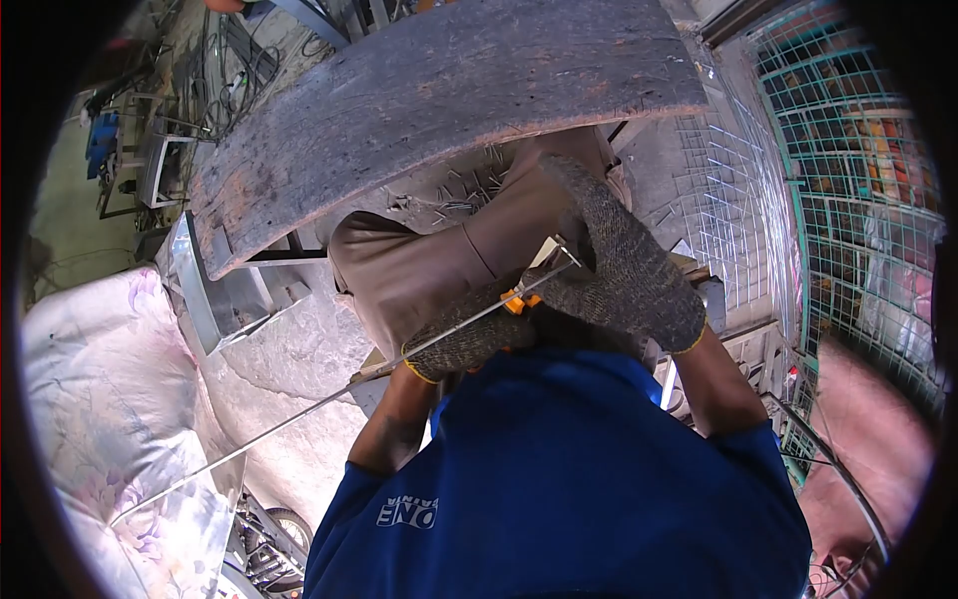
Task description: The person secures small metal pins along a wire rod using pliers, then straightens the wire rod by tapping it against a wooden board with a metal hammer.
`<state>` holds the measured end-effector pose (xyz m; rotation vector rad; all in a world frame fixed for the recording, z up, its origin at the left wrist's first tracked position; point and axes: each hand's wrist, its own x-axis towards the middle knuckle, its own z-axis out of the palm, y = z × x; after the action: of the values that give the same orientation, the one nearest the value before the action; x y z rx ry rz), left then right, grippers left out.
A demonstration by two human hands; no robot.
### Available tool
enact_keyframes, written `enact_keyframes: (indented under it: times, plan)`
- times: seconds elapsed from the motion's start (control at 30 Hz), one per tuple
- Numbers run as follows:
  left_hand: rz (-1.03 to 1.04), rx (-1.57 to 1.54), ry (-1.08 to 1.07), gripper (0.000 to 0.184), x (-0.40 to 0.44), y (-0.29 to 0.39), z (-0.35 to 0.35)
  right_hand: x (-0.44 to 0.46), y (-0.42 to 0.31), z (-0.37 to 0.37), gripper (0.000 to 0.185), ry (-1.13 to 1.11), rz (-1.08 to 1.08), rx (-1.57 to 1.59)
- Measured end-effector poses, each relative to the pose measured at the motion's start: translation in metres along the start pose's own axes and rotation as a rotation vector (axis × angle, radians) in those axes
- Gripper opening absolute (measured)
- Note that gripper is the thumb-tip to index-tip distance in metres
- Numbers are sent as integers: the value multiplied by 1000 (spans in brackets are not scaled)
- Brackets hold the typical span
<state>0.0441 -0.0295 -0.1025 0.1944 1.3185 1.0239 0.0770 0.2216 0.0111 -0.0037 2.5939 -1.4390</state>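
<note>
A long, thin metal rod (299,411) runs slantwise from the lower left up to my hands, its far end showing a short bent tip. My left hand (461,337), in a grey knitted glove, is closed, with the rod lying across it. Beside its fingers is a small orange piece (519,299), only partly visible. My right hand (634,260), gloved alike, has its fingers stretched forward and its thumb apart, close to the rod's bent end. Between the hands a pale, flat strip (546,251) shows; its kind is unclear.
A worn, dark bench top (449,95) spans the front, above my legs. Several short metal pieces (469,188) lie on the floor beneath it. Green wire mesh (838,170) stands at right. A floral cloth (110,399) hangs at left, near a grey metal channel (197,290).
</note>
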Motion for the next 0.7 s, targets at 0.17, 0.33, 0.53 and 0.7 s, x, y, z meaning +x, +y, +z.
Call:
enact_keyframes:
  times: [0.17, 0.33, 0.53, 0.7]
  plan:
    - [117, -82, 10, 54, -9, -5, -2, -1, 3, 3, 90, 6, -5, 9]
    - [233, -160, 18, 51, -8, -7, 4, -2, 8, 6, 92, 16, -9, 19]
    - [371, -252, 27, 48, -11, -10, 9, -4, 13, 8, 94, 30, -11, 32]
    - [487, -327, 34, 46, -11, -12, 20, -4, 10, 7, 96, 29, 4, 81]
